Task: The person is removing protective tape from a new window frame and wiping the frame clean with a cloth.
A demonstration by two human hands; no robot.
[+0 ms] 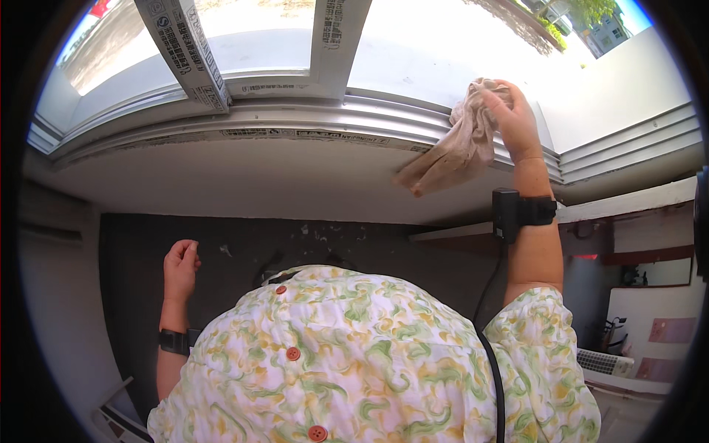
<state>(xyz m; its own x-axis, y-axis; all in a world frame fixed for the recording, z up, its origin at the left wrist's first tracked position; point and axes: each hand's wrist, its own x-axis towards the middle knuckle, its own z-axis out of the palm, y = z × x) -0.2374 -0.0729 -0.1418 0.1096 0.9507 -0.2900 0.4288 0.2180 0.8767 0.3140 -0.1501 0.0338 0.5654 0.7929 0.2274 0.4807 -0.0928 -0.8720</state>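
My right hand (519, 125) is closed on a crumpled, pale pinkish-beige cloth (461, 151) at the right part of the window. The cloth lies over the metal sliding track (391, 114), and its loose end hangs down over the inner edge of the sill. Down at my left side, my left hand (179, 269) hangs away from the window with its fingers curled in, and nothing shows in it. Bands are strapped round both wrists; the right one carries a small black box (506, 214) with a cable.
White window frames (329, 52) with printed film strips stand left of the cloth. Bright ground shows outside. A white wall (628, 96) borders the opening on the right. Below the sill is a dark floor (148, 317) with pale specks; a doorway with furniture lies at right.
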